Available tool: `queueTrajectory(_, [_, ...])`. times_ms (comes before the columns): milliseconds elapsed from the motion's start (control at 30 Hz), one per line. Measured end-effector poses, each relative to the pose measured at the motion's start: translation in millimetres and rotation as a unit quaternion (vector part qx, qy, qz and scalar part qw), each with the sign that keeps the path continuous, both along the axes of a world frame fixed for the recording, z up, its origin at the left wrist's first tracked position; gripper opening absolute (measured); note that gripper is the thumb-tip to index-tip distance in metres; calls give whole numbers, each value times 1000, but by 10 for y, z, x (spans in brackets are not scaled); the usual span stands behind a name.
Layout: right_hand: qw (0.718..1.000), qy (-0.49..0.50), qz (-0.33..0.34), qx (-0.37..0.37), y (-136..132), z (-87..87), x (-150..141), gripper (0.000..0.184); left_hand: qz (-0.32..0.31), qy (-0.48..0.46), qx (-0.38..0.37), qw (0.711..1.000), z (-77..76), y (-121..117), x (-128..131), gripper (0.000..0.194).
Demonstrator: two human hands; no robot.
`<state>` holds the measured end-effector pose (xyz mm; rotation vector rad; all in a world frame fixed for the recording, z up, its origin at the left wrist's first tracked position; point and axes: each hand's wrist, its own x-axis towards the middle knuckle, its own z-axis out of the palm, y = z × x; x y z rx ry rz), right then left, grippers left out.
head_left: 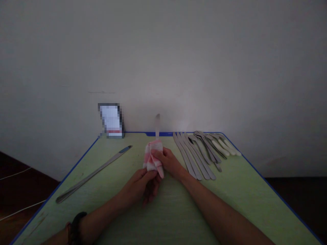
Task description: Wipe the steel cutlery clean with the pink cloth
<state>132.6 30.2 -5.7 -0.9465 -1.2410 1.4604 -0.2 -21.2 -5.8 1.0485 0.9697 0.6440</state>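
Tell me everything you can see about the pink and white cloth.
The cloth looks like soft fabric, folded and bunched, one corner pointing down. A metal blade sticks up past its top edge; the rest is hidden. The right hand pinches the cloth's right side, and the left hand meets its lower edge. It appears held above the green table.

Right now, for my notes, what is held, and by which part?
A knife, its blade showing above a pinkish cloth; the right hand pinches the cloth around it. The left hand is at the cloth's lower edge; its hold is unclear.
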Motion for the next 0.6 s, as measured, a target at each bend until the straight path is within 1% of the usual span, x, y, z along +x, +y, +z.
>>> queueTrajectory(167, [998,38,-52,-22,49,-76,-45,37,-21,26,30,999,-19,-8,-30,35])
queueTrajectory(300, [988,103,-102,-48,88,-104,-54,39,-52,43,46,997,-40,-19,-68,37])
queueTrajectory(400, [984,137,-94,-69,81,-75,-48,34,-70,40,41,996,-44,-32,-77,37])
queueTrajectory(500, [986,130,-80,-70,63,-51,-46,31,-82,20,34,996,-40,-35,-67,37])
queueTrajectory(600, [987,124,-78,-68,61,-61,-45,31,-76,-1,27,997,-30,-22,-49,41])
